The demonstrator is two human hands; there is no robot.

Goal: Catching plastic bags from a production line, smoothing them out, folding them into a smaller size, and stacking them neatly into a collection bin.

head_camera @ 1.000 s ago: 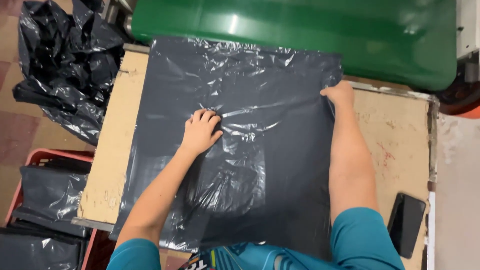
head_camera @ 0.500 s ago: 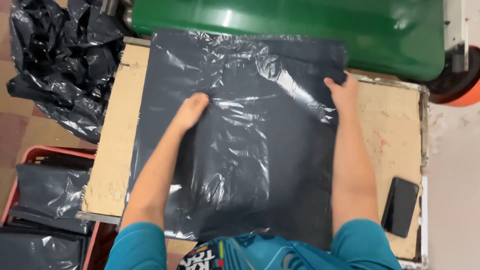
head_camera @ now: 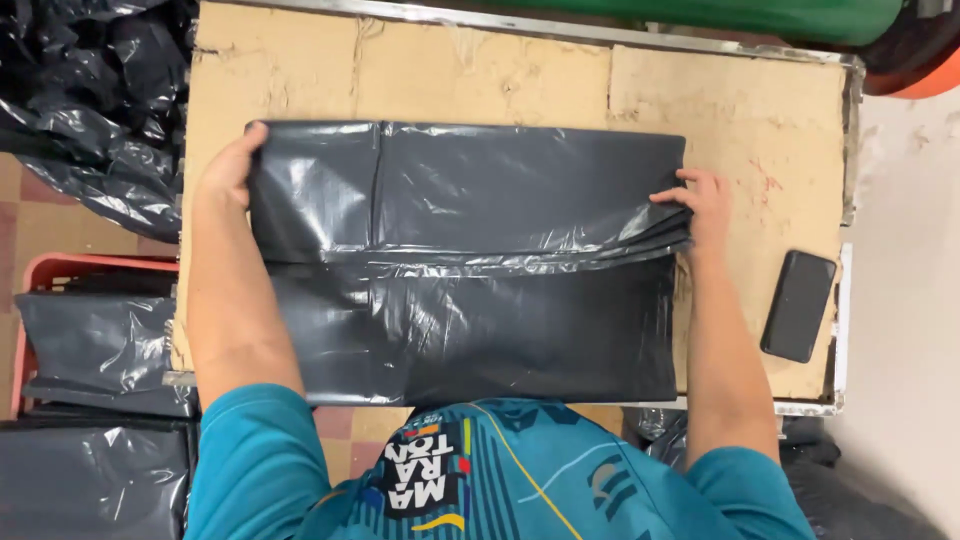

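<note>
Gripping folded bag (head_camera: 470, 260) edges: left hand (head_camera: 228, 170), right hand (head_camera: 702, 205).

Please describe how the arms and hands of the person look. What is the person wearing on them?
Both arms are bare from the short teal sleeves down. The left hand and the right hand wear no gloves, and no watch, ring or bracelet can be seen. The shirt front has coloured stripes and a printed mark.

The person wears a teal short-sleeved sports shirt (head_camera: 500, 480) with darker blue patterning, a thin yellow diagonal line and bold white lettering with small coloured accents on the chest. The sleeves end well back from the fingers, above the elbows. The left hand (head_camera: 228, 170) and right hand (head_camera: 705, 200) are bare, with no rings, watch or gloves.
</note>
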